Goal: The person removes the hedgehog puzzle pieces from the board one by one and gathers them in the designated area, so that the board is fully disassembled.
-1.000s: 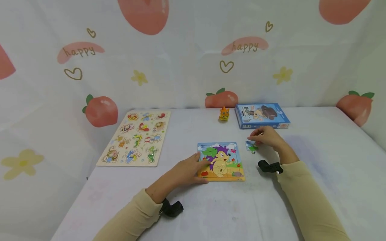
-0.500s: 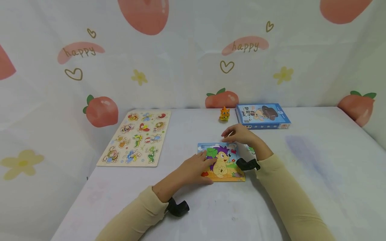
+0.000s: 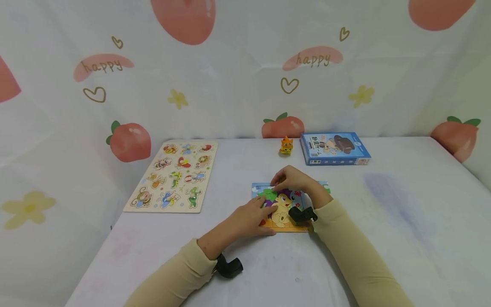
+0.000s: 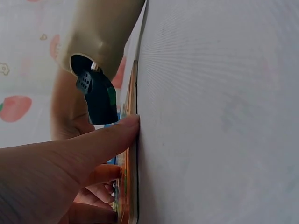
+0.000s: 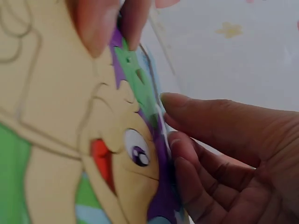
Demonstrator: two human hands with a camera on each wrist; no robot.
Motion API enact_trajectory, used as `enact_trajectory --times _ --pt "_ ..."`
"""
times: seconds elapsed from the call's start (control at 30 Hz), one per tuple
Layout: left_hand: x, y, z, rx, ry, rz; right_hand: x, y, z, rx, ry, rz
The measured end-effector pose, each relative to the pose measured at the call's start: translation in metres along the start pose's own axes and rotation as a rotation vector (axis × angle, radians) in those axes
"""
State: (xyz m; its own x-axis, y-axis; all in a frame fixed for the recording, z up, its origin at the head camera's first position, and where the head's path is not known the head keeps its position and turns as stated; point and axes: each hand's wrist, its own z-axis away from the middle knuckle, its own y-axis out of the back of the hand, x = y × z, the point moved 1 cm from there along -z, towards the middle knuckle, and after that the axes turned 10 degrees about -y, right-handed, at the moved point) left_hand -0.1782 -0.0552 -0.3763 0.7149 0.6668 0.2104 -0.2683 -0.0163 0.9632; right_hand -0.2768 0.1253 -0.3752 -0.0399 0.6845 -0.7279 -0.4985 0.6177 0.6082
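One hedgehog puzzle [image 3: 281, 216] lies flat on the counter [image 3: 284, 273], at about 5 o'clock from the middle of the head view. What has changed is the right hand [image 3: 295, 178]: a second ago it was beside the puzzle, at 2 o'clock from it, and now it bends over the 12 o'clock edge, thumb and curled fingers close together there. Whether they pinch anything I cannot tell. The left hand [image 3: 249, 217] has stayed at 8 o'clock, fingers stretched over the picture, thumb against the edge nearest the person, apparently to steady it. At least one loose piece [image 3: 327, 186] shows at 2 o'clock, mostly hidden. To my eye, the work has turned from fetching to fitting
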Motion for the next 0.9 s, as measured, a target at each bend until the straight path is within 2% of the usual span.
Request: enact_trajectory --times 0.37,0.57,0.9 --pt "0.0009 0.0003 -0.0014 0.019 -0.012 0.003 0.0029 -0.0009 0.0040 0.016 0.057 0.059" --pt "-0.0007 -0.0022 0.0006 0.013 -0.009 0.022 0.0008 -0.0046 0.0032 0.019 0.035 0.089" --pt "-0.0005 -0.0015 0.0026 0.013 -0.003 0.033 -0.0001 -0.0061 0.0045 0.014 0.025 0.074"
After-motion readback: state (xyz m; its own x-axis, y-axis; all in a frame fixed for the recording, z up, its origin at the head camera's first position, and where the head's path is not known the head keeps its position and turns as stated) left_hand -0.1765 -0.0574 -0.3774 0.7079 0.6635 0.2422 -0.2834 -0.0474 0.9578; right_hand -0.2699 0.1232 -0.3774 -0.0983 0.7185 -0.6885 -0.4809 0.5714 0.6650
